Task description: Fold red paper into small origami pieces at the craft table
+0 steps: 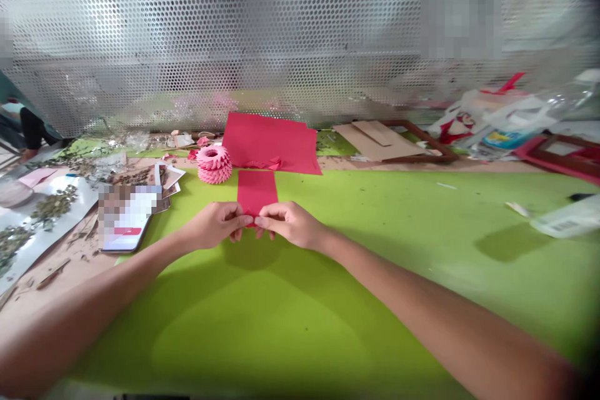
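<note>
My left hand (pixel 215 225) and my right hand (pixel 288 225) meet at the near end of a strip of red paper (pixel 257 192), pinching its lower edge between fingers and thumbs. The strip lies flat on a green cutting mat (pixel 328 300), and its pinched end is partly hidden by my fingers. Beyond it lies a larger sheet of red paper (pixel 269 144). To the left of that sheet stands a pink folded-paper rosette (pixel 214 164), a short distance from my left hand.
A phone (pixel 126 219) with a blurred screen lies left of the mat, beside a white sheet with dried leaves (pixel 42 219). Cardboard pieces (pixel 375 140), plastic bags (pixel 487 119) and a red frame (pixel 562 156) lie at the back right. A perforated metal screen (pixel 281 31) stands behind.
</note>
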Demonstrator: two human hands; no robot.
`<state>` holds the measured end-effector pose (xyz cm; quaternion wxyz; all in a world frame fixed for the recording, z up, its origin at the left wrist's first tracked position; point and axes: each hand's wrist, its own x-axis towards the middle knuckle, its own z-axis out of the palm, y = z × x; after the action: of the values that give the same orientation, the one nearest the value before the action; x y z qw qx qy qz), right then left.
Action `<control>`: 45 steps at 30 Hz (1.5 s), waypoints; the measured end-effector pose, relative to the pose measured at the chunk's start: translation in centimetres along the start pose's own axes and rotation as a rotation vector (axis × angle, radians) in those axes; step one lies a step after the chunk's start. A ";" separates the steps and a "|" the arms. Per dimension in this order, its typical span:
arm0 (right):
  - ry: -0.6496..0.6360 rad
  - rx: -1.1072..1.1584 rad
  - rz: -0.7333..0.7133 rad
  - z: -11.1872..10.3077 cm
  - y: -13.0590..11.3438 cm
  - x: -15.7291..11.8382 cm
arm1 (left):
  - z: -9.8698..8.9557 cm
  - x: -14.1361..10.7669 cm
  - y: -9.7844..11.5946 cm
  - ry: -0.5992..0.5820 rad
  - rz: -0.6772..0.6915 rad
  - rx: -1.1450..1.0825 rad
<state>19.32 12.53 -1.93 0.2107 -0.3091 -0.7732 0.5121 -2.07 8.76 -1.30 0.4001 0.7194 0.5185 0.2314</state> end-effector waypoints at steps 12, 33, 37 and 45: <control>-0.024 -0.018 -0.024 -0.4 -0.5 -0.1 | -0.1 0.0 0.0 -0.013 -0.026 -0.030; -0.049 0.246 0.009 0.0 -1.6 -0.5 | 0.2 -1.0 -0.4 0.215 0.563 0.219; -0.048 0.208 -0.010 0.2 -1.8 -0.6 | 0.4 -1.0 -0.4 0.237 0.578 0.233; 0.009 0.059 -0.066 -0.1 -1.4 -0.9 | 0.5 -0.8 0.3 0.228 0.325 -0.025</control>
<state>19.61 11.56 -0.59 0.2400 -0.2793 -0.7666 0.5260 -1.88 7.79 -1.26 0.3050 0.7577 0.4345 0.3796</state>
